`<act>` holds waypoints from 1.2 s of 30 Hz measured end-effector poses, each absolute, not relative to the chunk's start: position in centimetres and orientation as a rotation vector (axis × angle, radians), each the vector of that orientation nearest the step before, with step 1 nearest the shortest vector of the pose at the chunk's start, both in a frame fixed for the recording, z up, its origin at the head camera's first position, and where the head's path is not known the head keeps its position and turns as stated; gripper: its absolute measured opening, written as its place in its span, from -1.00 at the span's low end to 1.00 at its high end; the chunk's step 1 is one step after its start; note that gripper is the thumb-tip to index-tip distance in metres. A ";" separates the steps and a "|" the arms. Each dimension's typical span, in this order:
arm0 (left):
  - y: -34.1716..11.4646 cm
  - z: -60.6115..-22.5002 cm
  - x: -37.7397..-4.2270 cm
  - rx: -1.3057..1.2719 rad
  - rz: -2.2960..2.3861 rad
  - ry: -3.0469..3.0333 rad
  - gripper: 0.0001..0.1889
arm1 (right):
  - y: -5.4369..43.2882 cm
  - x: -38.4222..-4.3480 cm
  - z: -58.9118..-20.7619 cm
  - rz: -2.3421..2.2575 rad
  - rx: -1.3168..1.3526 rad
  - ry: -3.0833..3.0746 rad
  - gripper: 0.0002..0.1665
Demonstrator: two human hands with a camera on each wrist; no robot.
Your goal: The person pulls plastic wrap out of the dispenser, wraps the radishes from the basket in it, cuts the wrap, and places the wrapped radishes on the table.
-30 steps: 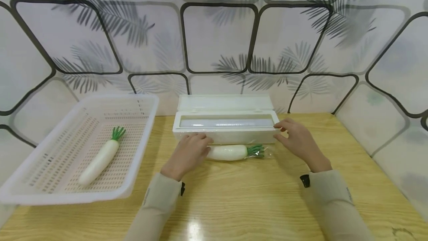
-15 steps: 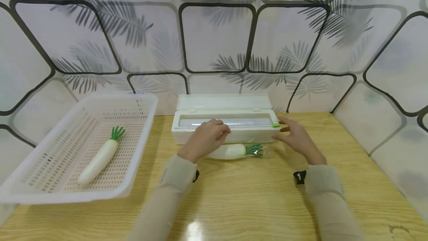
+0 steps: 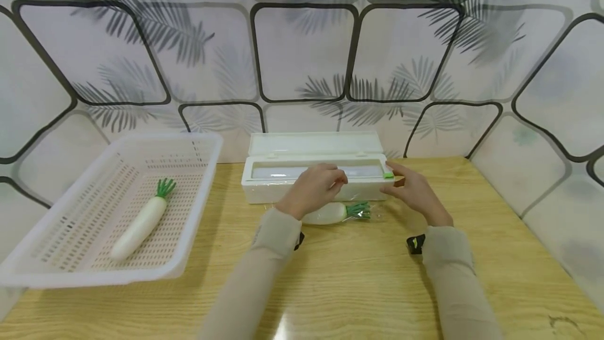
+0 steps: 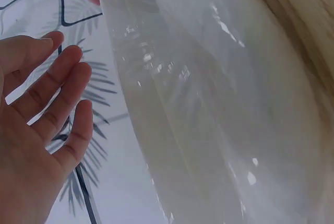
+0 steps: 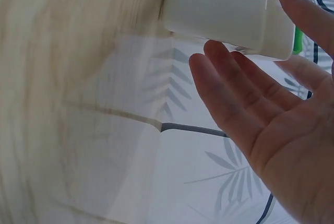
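Note:
A white cling film dispenser point(image 3: 266, 193) stands against the wall with its lid raised and a roll of film inside. At its right end sits a small green slide cutter point(image 3: 388, 175). My left hand point(image 3: 313, 187) is over the dispenser's front, fingers loosely bent and holding nothing. My right hand point(image 3: 417, 193) is at the right end, its fingers extended beside the dispenser wall in the right wrist view; firm contact is hard to tell. A white radish point(image 3: 327, 214) with green stalks lies in front under clear film, its left part hidden by my left wrist.
On the left stands a white perforated basket point(image 3: 200, 214) with another white radish point(image 3: 139, 229) in it. The wooden table point(image 3: 358, 282) meets a patterned wall point(image 3: 306, 51) behind the dispenser.
My left hand has moved rightward from the dispenser's left front to its middle. My right hand has shifted slightly left, and the green slide cutter now shows beside it.

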State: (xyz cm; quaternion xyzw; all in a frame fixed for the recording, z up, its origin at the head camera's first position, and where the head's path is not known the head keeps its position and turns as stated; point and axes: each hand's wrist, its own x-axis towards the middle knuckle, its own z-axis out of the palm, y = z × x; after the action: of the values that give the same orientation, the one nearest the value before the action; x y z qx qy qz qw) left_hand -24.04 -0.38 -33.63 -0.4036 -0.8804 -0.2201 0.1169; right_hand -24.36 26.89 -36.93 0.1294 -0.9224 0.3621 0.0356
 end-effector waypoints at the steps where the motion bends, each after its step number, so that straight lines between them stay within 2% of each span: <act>1: 0.0 -33.6 -24.2 -1.183 -0.642 -2.576 -0.85 | 26.8 -24.5 -37.0 1.120 0.399 -2.828 -0.18; 16: 5.7 -34.2 -25.5 -1.156 -0.603 -2.614 -0.82 | 26.9 -25.0 -37.4 1.173 0.393 -2.771 -0.28; 24: 7.7 -34.3 -26.2 -1.068 -0.456 -2.641 -0.80 | 26.4 -25.1 -37.4 1.147 0.409 -2.797 -0.27; 31: 9.7 -34.7 -26.8 -1.014 -0.302 -2.720 -0.76 | 26.4 -24.9 -37.2 1.127 0.404 -2.814 -0.36; 36: 10.5 -35.0 -27.1 -0.978 -0.392 -2.722 -0.76 | 26.6 -24.9 -37.3 1.122 0.409 -2.806 -0.39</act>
State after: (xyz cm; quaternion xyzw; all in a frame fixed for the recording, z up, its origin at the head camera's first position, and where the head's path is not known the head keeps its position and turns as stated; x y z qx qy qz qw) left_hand -27.11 10.45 -35.03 -0.3329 -0.9268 -0.1335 0.1113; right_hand -24.94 26.62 -37.34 0.1339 -0.9191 0.3676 0.0461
